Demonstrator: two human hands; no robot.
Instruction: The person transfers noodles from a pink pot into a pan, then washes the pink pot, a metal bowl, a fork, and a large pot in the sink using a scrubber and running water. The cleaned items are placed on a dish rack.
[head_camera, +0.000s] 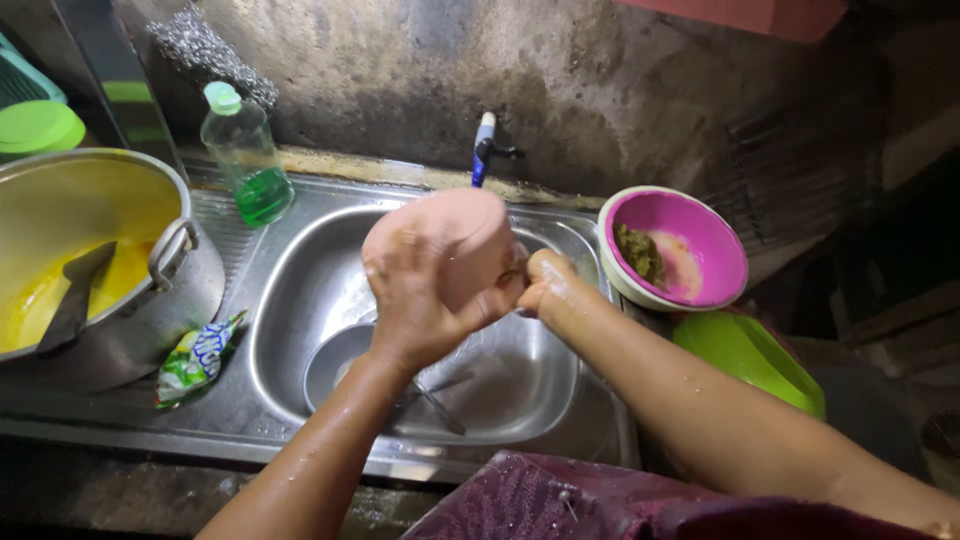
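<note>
Now | left hand (415, 300) grip clamped on one pink cup (460, 235); right hand (545, 285) grip closed at its rim | one sink (300, 290)

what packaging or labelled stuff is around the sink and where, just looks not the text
Sachet: lies crumpled on the steel drainboard left of the sink basin, beside the big pot; flat pouch, green and white with a blue patch.
Dish soap bottle: stands upright at the back left corner of the sink; clear plastic, green liquid in the lower part, pale green cap; no label can be made out.
No signs or screens in view.
</note>
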